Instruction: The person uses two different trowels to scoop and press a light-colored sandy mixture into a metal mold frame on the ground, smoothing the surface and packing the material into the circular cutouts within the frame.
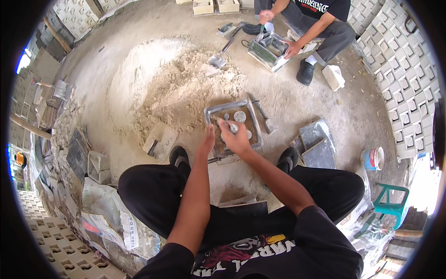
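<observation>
A square grey mold frame [254,116] lies on the ground between my feet, with brown sandy material and several round grey discs [239,116] inside it. My right hand [238,141] is over the middle of the frame, its fingers wrapped round a grey tool with a rounded end [233,128]; the tool's lower part is hidden by the hand. Against the frame's left side rests my left hand [207,141], fingers stretched along the edge and holding nothing visible. A hammer-like metal tool [262,113] lies just right of the frame.
Beyond the frame is a sand pile [186,83] with a shovel [217,60]. At the far right another person's hands work at a box mold [263,55]. Dark flat plates [318,144], a white bucket [372,158] and a green stool [391,204] stand to my right; a board [160,139] lies left.
</observation>
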`<state>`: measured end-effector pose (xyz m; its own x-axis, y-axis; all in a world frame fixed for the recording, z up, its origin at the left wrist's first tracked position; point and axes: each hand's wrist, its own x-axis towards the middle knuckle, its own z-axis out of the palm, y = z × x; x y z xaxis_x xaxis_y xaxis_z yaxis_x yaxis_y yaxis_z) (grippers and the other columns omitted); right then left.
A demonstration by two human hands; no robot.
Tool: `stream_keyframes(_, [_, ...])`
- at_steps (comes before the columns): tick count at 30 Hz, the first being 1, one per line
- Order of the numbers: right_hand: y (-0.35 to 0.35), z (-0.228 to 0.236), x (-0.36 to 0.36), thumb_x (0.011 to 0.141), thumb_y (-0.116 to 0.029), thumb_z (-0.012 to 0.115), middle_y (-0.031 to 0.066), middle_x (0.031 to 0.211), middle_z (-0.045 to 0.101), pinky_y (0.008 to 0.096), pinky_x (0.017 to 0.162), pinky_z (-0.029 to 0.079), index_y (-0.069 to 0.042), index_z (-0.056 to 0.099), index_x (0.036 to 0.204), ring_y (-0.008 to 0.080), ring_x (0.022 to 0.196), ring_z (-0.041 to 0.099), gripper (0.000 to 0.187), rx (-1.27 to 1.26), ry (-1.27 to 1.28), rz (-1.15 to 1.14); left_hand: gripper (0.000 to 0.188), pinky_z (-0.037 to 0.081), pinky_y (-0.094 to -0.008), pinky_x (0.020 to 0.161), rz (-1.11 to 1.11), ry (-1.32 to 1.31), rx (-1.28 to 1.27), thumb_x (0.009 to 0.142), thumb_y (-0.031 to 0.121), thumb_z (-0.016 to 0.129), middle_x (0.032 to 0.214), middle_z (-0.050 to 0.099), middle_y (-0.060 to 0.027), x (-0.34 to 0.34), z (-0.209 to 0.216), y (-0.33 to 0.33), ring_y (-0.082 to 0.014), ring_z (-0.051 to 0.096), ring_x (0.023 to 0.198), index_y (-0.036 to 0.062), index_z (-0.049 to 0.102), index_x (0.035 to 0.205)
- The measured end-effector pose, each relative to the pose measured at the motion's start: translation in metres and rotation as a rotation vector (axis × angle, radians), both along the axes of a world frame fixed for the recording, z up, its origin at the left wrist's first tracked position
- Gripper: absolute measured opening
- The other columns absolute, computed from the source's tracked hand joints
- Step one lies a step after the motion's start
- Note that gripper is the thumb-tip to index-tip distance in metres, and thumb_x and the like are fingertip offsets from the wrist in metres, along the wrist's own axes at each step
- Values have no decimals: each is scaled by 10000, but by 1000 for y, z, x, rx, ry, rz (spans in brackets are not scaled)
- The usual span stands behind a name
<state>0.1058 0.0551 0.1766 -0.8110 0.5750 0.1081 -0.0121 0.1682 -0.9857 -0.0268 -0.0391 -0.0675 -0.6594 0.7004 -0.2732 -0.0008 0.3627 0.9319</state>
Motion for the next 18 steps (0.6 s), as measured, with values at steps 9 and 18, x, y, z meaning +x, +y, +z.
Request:
stream_keyframes(9, [9, 10, 14, 945, -215, 585, 41, 574, 535, 307, 555, 413, 53, 666, 818, 75, 612, 464, 307, -92, -61, -103, 779, 75, -348, 1187, -3, 16, 33, 994, 574, 174, 1565, 153, -197, 5, -15, 15, -284, 127, 1459, -32, 188, 1484])
stream_keyframes(18, [25, 8, 26, 926, -237, 618, -13, 596, 516, 279, 560, 404, 38, 635, 722, 51, 611, 429, 343, -85, -57, -154, 761, 92, -351, 1180, 6, 23, 42, 995, 558, 188, 1550, 178, -202, 11, -7, 22, -288, 149, 1450, -31, 208, 1476])
